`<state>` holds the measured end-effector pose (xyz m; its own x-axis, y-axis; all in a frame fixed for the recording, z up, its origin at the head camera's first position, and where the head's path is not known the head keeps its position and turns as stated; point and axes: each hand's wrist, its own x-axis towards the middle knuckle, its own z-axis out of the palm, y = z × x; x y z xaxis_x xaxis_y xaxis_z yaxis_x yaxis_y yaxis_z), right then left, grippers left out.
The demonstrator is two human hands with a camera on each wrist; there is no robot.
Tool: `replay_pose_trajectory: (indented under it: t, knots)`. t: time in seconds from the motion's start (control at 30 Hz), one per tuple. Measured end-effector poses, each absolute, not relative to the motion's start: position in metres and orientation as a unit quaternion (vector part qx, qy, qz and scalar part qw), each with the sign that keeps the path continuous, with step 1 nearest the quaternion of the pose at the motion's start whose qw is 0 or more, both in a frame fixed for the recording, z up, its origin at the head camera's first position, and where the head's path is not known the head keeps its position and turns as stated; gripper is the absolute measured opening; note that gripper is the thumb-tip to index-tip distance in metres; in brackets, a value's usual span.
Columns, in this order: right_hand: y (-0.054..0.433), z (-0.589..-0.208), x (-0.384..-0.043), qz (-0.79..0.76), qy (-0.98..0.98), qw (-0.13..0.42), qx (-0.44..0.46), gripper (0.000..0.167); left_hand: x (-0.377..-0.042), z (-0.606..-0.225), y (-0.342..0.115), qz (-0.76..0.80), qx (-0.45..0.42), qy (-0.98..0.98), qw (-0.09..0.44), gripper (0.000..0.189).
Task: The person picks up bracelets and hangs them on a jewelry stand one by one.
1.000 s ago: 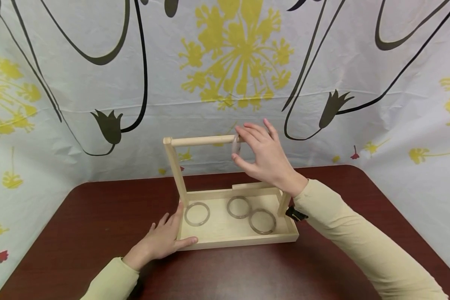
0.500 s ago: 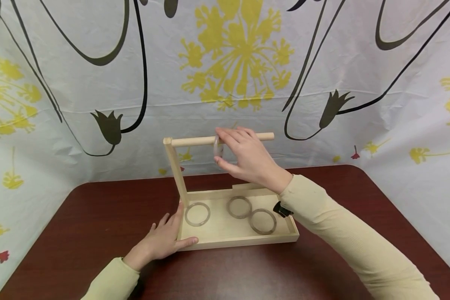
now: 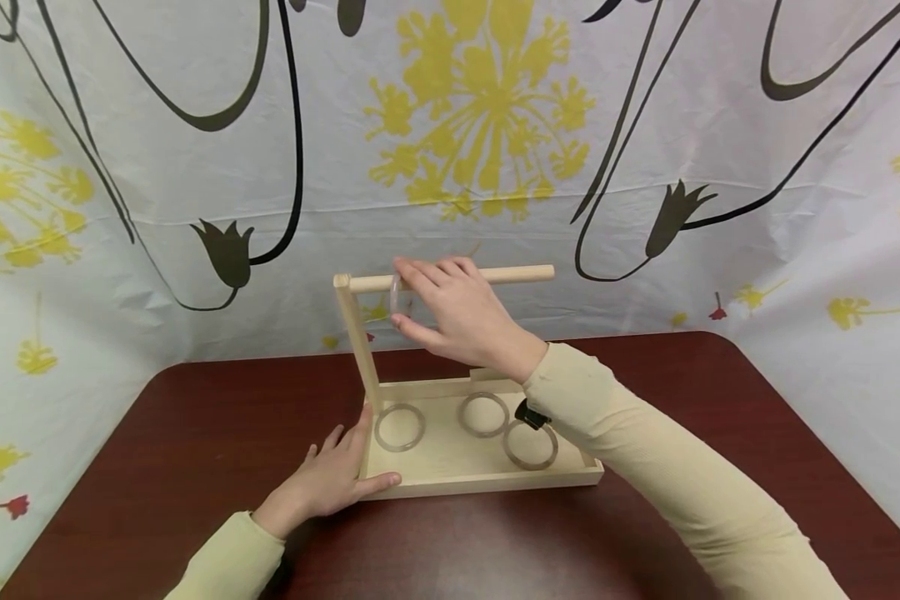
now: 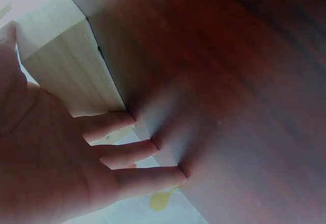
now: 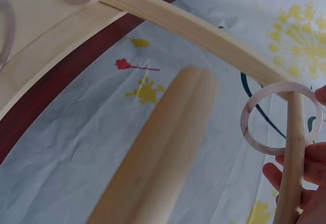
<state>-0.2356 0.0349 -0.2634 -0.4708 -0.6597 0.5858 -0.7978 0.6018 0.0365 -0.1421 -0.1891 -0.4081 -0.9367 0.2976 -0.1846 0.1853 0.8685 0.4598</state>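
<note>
A pale, translucent bangle [image 3: 396, 295] encircles the stand's horizontal wooden rod [image 3: 517, 274], close to its left end. My right hand [image 3: 461, 312] pinches this bangle [image 5: 246, 117] between thumb and fingers, some fingers lying along the rod [image 5: 293, 168]. Below, the light wooden tray [image 3: 450, 485] of the stand holds three more bangles: one at the left [image 3: 400, 427], one in the middle [image 3: 483, 415], one at the right [image 3: 530, 444], partly behind the sleeve. My left hand [image 3: 326, 475] rests against the tray's left end, thumb on the front rim, fingers extended.
An upright wooden post [image 3: 357, 346] carries the rod on the left; the rod's right end stands free. A shorter, blurred wooden post [image 5: 153, 152] fills the right wrist view's foreground. The dark red table [image 3: 217, 433] ends at a patterned curtain [image 3: 495, 150].
My right hand has slid the bangle leftward along the rod, from near the right part to close by the left post. The left hand stays on the tray.
</note>
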Motion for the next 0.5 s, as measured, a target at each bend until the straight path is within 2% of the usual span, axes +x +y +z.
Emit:
replay_pose_trajectory:
  t: [0.5]
  knots:
    - [0.0241, -0.2660, -0.2345, 0.132, -0.849, 0.282, 0.426, 0.064, -0.1424, -0.4072, -0.1884, 0.220, 0.124, 0.959, 0.127, 0.109]
